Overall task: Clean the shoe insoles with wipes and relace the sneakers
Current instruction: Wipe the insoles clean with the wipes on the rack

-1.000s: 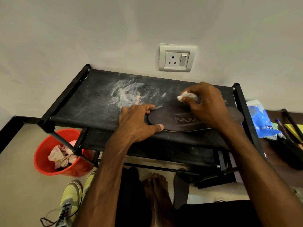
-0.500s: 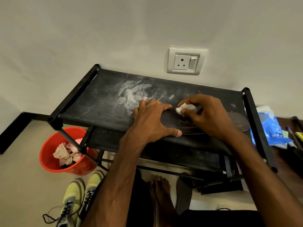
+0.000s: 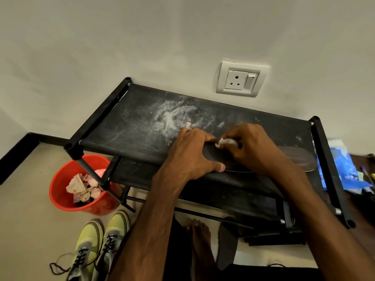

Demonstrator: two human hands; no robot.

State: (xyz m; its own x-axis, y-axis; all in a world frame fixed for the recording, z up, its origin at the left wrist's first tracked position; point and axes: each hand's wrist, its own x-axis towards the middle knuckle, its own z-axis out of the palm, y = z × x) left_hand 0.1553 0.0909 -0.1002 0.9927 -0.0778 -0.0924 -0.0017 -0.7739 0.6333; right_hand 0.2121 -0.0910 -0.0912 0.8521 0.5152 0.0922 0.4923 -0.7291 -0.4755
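Atop dusty rack shelf (image 3: 132,126): clamps dark insole (image 3: 294,159) down with left hand (image 3: 190,157), pinches wadded wipe (image 3: 225,141) in right hand (image 3: 251,149), hands almost touching. Probably light, floppy; best pinned beside the rubbed spot.

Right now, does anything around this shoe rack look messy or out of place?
Yes. A white powdery smear streaks the rack's top shelf behind the left hand. A dark lace trails loose on the floor from the yellow sneakers, and a spare insole lies beside the bare foot.
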